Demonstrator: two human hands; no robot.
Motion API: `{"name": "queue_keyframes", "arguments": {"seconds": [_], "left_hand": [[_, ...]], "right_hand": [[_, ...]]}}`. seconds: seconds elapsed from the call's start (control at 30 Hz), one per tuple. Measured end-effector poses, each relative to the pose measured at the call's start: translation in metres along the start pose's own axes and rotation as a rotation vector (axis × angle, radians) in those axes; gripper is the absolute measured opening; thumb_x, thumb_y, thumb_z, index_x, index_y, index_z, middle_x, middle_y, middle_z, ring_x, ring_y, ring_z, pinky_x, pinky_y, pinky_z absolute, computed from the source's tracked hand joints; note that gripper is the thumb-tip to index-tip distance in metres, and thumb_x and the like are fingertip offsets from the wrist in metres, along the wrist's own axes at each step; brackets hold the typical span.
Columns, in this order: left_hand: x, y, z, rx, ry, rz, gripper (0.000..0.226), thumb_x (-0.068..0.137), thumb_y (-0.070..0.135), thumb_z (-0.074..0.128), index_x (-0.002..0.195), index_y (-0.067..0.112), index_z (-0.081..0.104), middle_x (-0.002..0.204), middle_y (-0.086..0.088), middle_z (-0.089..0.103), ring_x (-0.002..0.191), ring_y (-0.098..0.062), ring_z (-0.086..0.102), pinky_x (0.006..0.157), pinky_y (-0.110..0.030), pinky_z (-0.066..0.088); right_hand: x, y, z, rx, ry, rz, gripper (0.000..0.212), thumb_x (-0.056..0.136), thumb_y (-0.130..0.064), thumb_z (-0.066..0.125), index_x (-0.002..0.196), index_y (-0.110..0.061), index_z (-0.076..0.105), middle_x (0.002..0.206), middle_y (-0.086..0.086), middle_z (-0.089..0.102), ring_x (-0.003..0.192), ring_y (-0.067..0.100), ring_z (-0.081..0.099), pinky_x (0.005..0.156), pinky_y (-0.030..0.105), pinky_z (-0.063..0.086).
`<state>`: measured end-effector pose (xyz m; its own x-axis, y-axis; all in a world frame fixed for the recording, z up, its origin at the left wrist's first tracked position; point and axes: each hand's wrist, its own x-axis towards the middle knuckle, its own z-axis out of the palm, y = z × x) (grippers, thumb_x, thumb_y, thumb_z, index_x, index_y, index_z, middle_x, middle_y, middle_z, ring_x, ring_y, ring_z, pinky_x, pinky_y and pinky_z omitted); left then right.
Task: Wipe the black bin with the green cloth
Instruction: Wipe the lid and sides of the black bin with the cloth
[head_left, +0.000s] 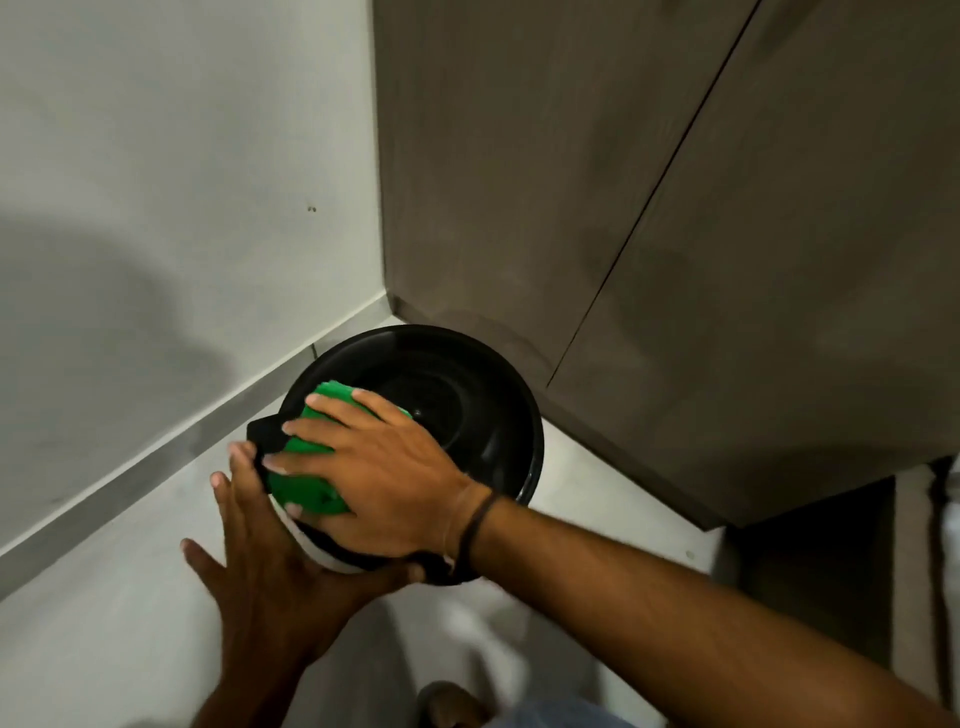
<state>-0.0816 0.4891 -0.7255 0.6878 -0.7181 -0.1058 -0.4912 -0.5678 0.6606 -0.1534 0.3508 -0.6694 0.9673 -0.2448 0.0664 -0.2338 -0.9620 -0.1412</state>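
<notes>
A round black bin (467, 384) stands on the floor in the corner between a wall and a cabinet, its open top facing me. My right hand (384, 467) lies flat on a folded green cloth (306, 473) and presses it against the bin's near left rim. My left hand (270, 566) is spread against the bin's outer left side, fingers apart, bracing it from outside. A white band shows on the bin's wall below the rim. Part of the cloth is hidden under my right palm.
A pale wall (156, 208) with a grey skirting board runs along the left. Dark brown cabinet doors (675, 234) stand close behind and to the right of the bin. The floor (104, 623) is light grey. My foot (452, 701) shows at the bottom edge.
</notes>
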Motion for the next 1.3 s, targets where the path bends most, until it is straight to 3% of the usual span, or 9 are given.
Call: {"name": "queue_keyframes", "arguments": {"seconds": [0.37, 0.8, 0.9, 0.97, 1.03, 1.1, 1.17, 1.23, 1.3], "left_hand": [[0.001, 0.002, -0.008, 0.054, -0.058, -0.003, 0.182, 0.017, 0.112, 0.062, 0.167, 0.037, -0.007, 0.179, 0.013, 0.0, 0.166, -0.025, -0.005, 0.122, -0.081, 0.004], [0.005, 0.003, -0.007, 0.191, -0.068, -0.004, 0.177, 0.028, 0.118, 0.047, 0.17, 0.029, -0.008, 0.181, 0.002, -0.004, 0.166, -0.03, -0.005, 0.121, -0.08, 0.005], [0.003, 0.01, -0.011, 0.21, -0.121, -0.018, 0.177, 0.031, 0.117, 0.049, 0.171, 0.022, -0.005, 0.181, -0.001, -0.005, 0.166, -0.034, -0.003, 0.119, -0.083, 0.006], [0.002, 0.02, -0.023, 0.221, -0.213, -0.059, 0.177, 0.033, 0.118, 0.045, 0.171, 0.017, -0.003, 0.18, -0.004, -0.007, 0.166, -0.035, -0.004, 0.118, -0.085, 0.007], [0.002, 0.031, -0.039, 0.255, -0.294, -0.1, 0.178, 0.033, 0.119, 0.035, 0.17, 0.014, -0.005, 0.18, -0.006, -0.012, 0.165, -0.036, -0.008, 0.119, -0.086, 0.007], [-0.003, 0.042, -0.059, 0.322, -0.355, -0.104, 0.177, 0.032, 0.118, 0.033, 0.169, 0.015, -0.012, 0.177, -0.009, -0.022, 0.164, -0.038, -0.015, 0.12, -0.084, 0.001], [-0.007, 0.064, -0.089, 0.313, -0.357, -0.147, 0.174, 0.04, 0.108, 0.06, 0.168, 0.019, -0.018, 0.175, -0.01, -0.027, 0.163, -0.037, -0.019, 0.121, -0.075, -0.005], [-0.015, 0.1, -0.125, 0.14, -0.358, -0.278, 0.144, 0.066, 0.078, 0.083, 0.171, 0.022, 0.003, 0.18, -0.012, -0.006, 0.166, -0.035, 0.0, 0.128, -0.067, 0.01], [-0.021, 0.166, -0.183, -0.38, -0.475, -0.5, 0.066, 0.091, 0.057, 0.076, 0.148, 0.03, 0.056, 0.165, -0.017, 0.046, 0.146, -0.031, 0.05, 0.121, -0.055, 0.04]], "right_hand": [[-0.034, 0.063, -0.011, 0.096, 0.131, 0.419, 0.059, 0.106, -0.058, 0.042, 0.163, -0.039, 0.039, 0.173, -0.007, 0.036, 0.165, 0.021, 0.018, 0.134, 0.044, 0.008], [-0.115, -0.045, -0.009, 0.741, 0.193, 0.711, 0.05, 0.102, -0.054, 0.045, 0.151, -0.051, 0.044, 0.17, -0.029, 0.026, 0.162, -0.007, -0.003, 0.132, 0.028, -0.008], [-0.104, -0.047, -0.038, 1.113, 0.226, 0.834, 0.042, 0.105, -0.037, 0.05, 0.146, -0.04, 0.056, 0.166, -0.021, 0.041, 0.162, -0.005, 0.013, 0.133, 0.026, 0.009], [-0.097, -0.052, -0.067, 1.493, 0.227, 1.009, 0.037, 0.107, -0.023, 0.056, 0.143, -0.02, 0.064, 0.158, -0.002, 0.058, 0.157, 0.013, 0.039, 0.12, 0.021, 0.039], [-0.092, -0.06, -0.103, 1.845, 0.264, 1.266, 0.042, 0.101, -0.016, 0.058, 0.138, 0.001, 0.066, 0.137, 0.021, 0.073, 0.138, 0.039, 0.062, 0.108, 0.038, 0.056], [-0.092, -0.068, -0.143, 2.037, 0.239, 1.458, 0.04, 0.106, -0.012, 0.054, 0.137, 0.011, 0.063, 0.132, 0.036, 0.07, 0.132, 0.052, 0.062, 0.116, 0.059, 0.046], [-0.089, -0.068, -0.193, 2.134, 0.176, 1.541, 0.041, 0.109, -0.012, 0.05, 0.138, 0.016, 0.06, 0.134, 0.041, 0.065, 0.134, 0.054, 0.058, 0.123, 0.062, 0.035], [-0.094, -0.069, -0.247, 2.222, 0.17, 1.468, 0.042, 0.112, -0.006, 0.043, 0.141, 0.022, 0.053, 0.117, 0.045, 0.069, 0.122, 0.055, 0.064, 0.123, 0.062, 0.031], [-0.094, -0.073, -0.31, 2.278, 0.188, 1.471, 0.041, 0.112, -0.002, 0.036, 0.142, 0.023, 0.05, 0.093, 0.038, 0.074, 0.107, 0.052, 0.071, 0.117, 0.061, 0.035]]}}
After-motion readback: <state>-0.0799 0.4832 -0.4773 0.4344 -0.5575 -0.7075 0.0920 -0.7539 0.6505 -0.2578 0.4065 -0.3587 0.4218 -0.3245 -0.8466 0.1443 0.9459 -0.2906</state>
